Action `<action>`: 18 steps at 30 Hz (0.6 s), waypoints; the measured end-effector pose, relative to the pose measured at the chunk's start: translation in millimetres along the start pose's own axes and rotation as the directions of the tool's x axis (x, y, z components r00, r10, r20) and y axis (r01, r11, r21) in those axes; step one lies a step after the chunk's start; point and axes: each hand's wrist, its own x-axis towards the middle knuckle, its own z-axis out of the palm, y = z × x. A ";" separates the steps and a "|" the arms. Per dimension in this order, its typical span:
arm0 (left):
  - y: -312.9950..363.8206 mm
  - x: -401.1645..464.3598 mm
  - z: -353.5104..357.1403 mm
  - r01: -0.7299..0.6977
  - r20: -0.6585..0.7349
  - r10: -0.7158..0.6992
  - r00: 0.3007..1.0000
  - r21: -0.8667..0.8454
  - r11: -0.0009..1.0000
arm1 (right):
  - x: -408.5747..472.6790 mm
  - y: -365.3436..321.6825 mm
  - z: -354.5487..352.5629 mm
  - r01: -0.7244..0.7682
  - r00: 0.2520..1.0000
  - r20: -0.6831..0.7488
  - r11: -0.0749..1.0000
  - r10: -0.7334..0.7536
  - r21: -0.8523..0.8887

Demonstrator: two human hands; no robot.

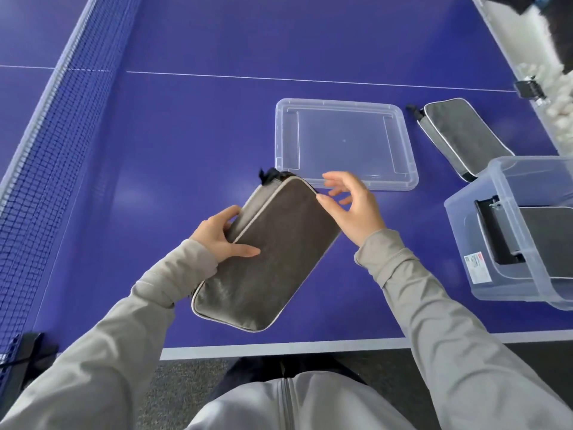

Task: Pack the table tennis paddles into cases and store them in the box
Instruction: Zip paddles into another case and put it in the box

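The case [263, 249] is nearest, held tilted above the table [186, 135], its zip end pointing away. The left hand [221, 238] clamps its left edge, thumb flat on the top face and fingers wrapped under. The right hand [352, 204] is loosely spread, its thumb tip touching the case's far right corner and the other fingers free of it.

The case looks zipped, so the step is probably carrying it to the box [521, 237], which sits right of the case with one case already inside. To do this well, bring the right hand under the right edge first so the weight is shared, then level the case and lay it flat on the one inside, clear of the rim.

Beyond the case lies the lid [344, 144]. Right of that, a second case [459, 135] waits on the table.
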 end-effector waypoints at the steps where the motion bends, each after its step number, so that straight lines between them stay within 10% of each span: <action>1: -5.1 -1.2 -1.6 0.013 -0.039 -0.017 0.999 -0.120 0.993 | -3.8 5.0 2.5 -0.050 0.999 -0.007 0.999 0.050 0.018; 9: -30.8 -2.3 4.5 -0.093 -0.304 -0.278 0.911 -0.809 0.580 | -51.2 25.9 44.9 -0.466 0.874 0.053 0.800 0.484 0.378; 14: -28.9 4.6 25.0 -0.147 -0.258 -0.368 0.893 -0.941 0.304 | -65.3 10.5 81.3 -0.545 0.768 0.279 0.360 0.577 0.758; 18: -25.9 2.1 42.6 -0.141 -0.222 -0.377 0.899 -0.963 0.231 | -56.8 -4.0 92.7 -0.449 0.768 0.209 0.277 0.605 0.849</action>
